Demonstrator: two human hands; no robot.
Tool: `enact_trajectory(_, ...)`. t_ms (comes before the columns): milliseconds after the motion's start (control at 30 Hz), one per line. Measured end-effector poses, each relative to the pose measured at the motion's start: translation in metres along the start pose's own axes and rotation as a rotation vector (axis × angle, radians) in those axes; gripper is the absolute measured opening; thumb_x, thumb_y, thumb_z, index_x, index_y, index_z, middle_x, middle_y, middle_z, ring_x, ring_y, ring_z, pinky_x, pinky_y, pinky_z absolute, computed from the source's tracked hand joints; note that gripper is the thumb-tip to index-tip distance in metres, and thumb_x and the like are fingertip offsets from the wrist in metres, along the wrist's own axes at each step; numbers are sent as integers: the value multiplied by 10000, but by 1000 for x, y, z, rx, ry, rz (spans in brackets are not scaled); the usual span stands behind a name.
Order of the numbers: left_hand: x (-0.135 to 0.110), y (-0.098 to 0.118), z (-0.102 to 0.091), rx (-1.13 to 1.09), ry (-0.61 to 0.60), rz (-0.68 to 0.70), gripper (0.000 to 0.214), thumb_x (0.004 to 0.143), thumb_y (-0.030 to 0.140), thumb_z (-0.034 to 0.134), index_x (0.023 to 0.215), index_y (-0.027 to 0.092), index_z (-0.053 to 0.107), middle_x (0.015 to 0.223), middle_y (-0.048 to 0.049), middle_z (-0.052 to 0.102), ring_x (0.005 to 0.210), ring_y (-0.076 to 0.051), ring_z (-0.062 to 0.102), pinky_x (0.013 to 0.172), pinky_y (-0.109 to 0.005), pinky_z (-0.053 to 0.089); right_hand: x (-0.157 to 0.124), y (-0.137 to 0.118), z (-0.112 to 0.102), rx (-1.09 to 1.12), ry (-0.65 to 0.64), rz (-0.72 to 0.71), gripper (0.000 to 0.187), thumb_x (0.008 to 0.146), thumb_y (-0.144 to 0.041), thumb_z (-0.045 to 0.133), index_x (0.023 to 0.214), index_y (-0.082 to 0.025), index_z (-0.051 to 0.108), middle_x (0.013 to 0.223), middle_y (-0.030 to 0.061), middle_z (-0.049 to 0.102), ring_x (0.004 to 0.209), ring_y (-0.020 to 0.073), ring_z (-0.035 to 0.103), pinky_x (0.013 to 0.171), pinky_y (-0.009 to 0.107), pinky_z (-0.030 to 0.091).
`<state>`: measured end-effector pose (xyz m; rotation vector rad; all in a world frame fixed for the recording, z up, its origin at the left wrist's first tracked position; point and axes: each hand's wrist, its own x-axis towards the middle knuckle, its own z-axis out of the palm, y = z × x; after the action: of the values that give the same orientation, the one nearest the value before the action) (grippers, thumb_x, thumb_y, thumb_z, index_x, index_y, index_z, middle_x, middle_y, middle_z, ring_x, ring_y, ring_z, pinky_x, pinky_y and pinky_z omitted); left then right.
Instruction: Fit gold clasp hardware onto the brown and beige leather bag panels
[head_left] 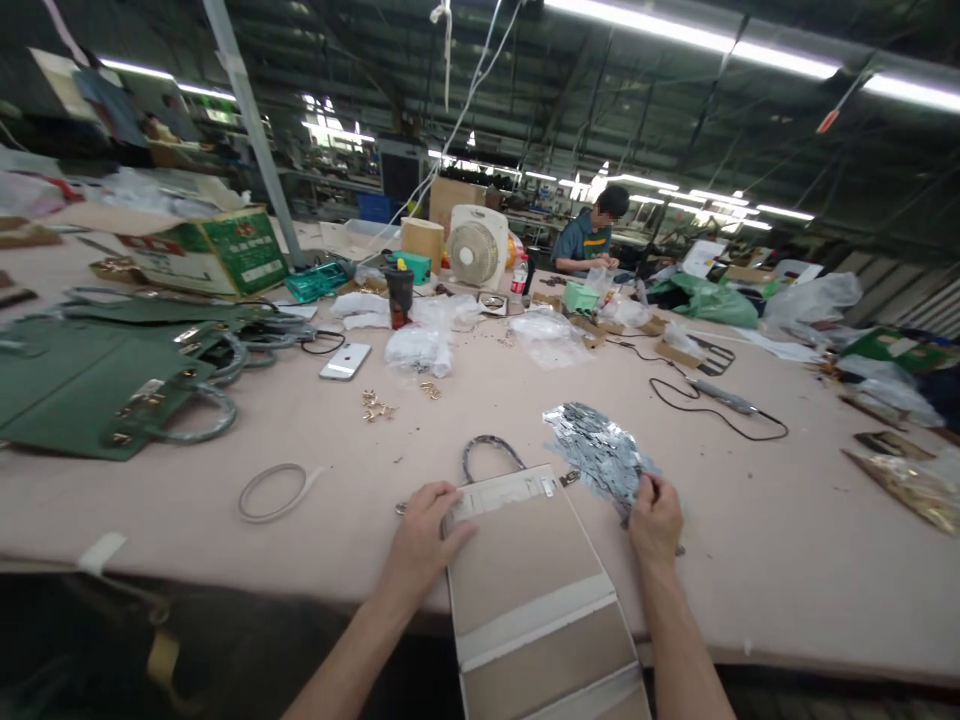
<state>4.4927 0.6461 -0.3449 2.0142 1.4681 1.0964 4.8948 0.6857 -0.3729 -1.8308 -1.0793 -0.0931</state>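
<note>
- Left hand [426, 540] is resting on the far left corner of a long, flat beige bag panel [529, 565] with pale cross strips; its fingers are lying close together, thumb spread away across the panel.
- Panel is lying at the middle of the desk's near edge [772, 610], its near end hanging over; a curved, grey wrapped handle [491, 438] is sticking out past its far end.
- Right hand [656, 525] is reaching to the near right side of a heap of thin, shiny silver metal plates [596, 450]; fingers are curling in, thumb close to the index; cannot tell if they are pinching a plate.
- Heap is lying just beyond the panel's far right corner.
- A pale, looped strip [259, 518] is lying left of the left hand, near the desk's near edge.
- Dark green bags with looped handles [97, 375] are lying along the desk's left side.
- A white, rectangular phone [345, 361] and small gold metal fittings [376, 406] are lying between bags and heap.
- A grey, pen-shaped corded tool [724, 397] is lying toward the desk's right side.
- A boxy white fan [477, 247] is standing toward the desk's far edge.
</note>
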Motion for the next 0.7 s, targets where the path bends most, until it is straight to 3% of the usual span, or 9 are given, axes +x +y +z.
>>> enact_trajectory(167,1,0,0,5,22,70,212,920,270,704,1127,229,696,1198,-80,654,1180,-271,592,1065,-478,503,-21,-53,-12,197,-148,46,464,931,-597,534,1059,-167,654,783,65,673,715,229,614,696,337,466)
enact_trajectory(300,2,2,4,65,24,184,126,953,235,650,1073,202,670,1148,-90,675,1129,-275,582,1024,-480,513,-63,-113,-8,426,-496,35,430,944,-603,564,1033,-188,633,702,14,622,631,189,571,597,287,456)
enact_trajectory(400,4,1,6,40,6,207,90,973,209,601,1051,198,646,1149,-95,660,1108,-261,596,998,-448,529,-99,-146,2,467,-709,-15,341,981,-531,549,1012,-202,635,729,15,633,644,185,596,588,275,458)
enact_trajectory(467,5,0,6,4,-12,196,76,985,201,573,1035,201,630,1147,-89,647,1107,-248,601,999,-429,526,-116,-158,9,425,-749,-112,268,998,-455,531,984,-211,641,820,39,667,717,196,626,648,285,471)
enact_trajectory(567,6,0,5,-38,-37,158,79,997,193,542,1010,212,617,1139,-77,640,1107,-235,602,1001,-410,515,-129,-166,14,300,-708,-282,178,1005,-337,500,975,-227,637,918,57,675,839,219,637,753,309,465)
enact_trajectory(700,7,3,2,-76,-47,121,102,1001,184,525,968,218,615,1114,-66,639,1077,-223,610,980,-386,511,-133,-168,16,134,-692,-430,202,1013,-239,443,1060,-238,640,999,75,661,933,238,636,814,324,450)
